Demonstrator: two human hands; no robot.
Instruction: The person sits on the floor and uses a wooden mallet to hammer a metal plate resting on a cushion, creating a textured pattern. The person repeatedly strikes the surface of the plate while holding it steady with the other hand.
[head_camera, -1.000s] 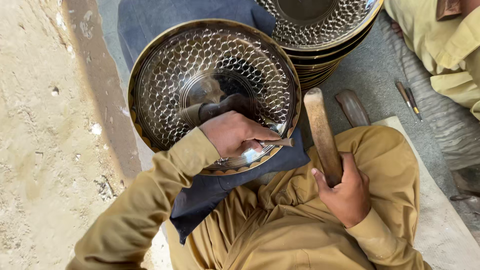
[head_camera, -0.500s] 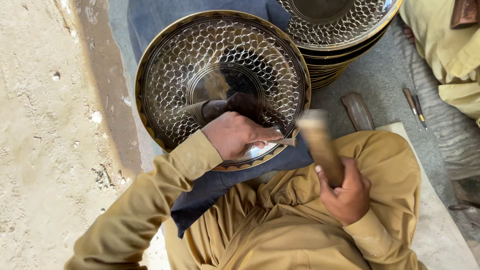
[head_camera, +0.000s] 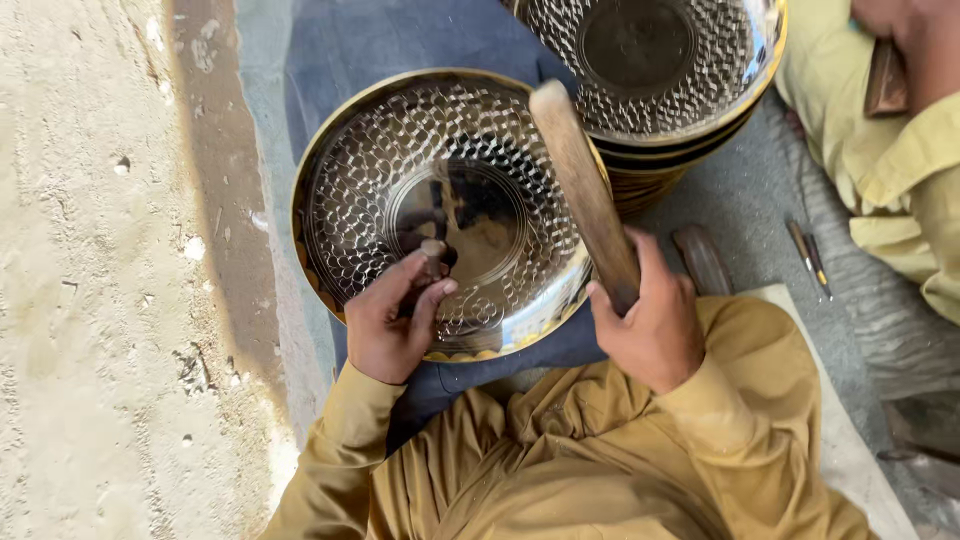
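A round metal plate with a hammered scale pattern and a brass rim lies on a dark blue cloth in front of my knees. My left hand holds a small metal punch upright on the near part of the plate. My right hand grips a wooden mallet, raised over the right side of the plate and pointing away from me.
A stack of like patterned plates stands at the back right. Another person in yellow-green clothes sits at the right edge. Thin metal tools and a dark wooden piece lie on the grey floor. Sandy ground lies left.
My left hand has shifted left and turned the punch upright at the plate's near rim. My right hand has lifted the mallet up over the plate.
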